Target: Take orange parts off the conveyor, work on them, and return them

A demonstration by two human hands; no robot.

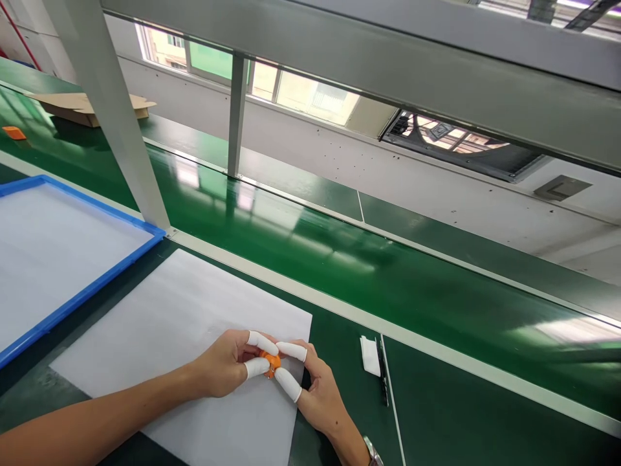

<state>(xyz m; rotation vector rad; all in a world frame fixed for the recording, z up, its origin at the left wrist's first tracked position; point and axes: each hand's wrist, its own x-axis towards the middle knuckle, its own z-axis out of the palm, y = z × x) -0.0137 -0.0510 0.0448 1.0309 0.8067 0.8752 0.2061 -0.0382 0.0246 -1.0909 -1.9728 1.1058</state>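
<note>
A small orange part (pixel 272 364) is pinched between my two hands, low over a white foam-like sheet (pixel 194 304); its exact kind I cannot make out. My left hand (pixel 226 366) grips it from the left with thumb and index finger, both in white finger cots. From the right, my right hand (pixel 315 388) closes its own white-cotted thumb and index finger on the same part. The fingertips of both hands almost meet and cover much of it. A watch (pixel 372 451) sits on my right wrist.
A blue-framed tray (pixel 97 278) lies to the left. Beyond the pale rail runs a green conveyor belt (pixel 310 246) carrying an orange piece (pixel 14 133); a cardboard box (pixel 77 107) stands farther back. To the right lie a white piece (pixel 370 355) and a dark strip (pixel 383 372). A metal post (pixel 121 129) rises at left.
</note>
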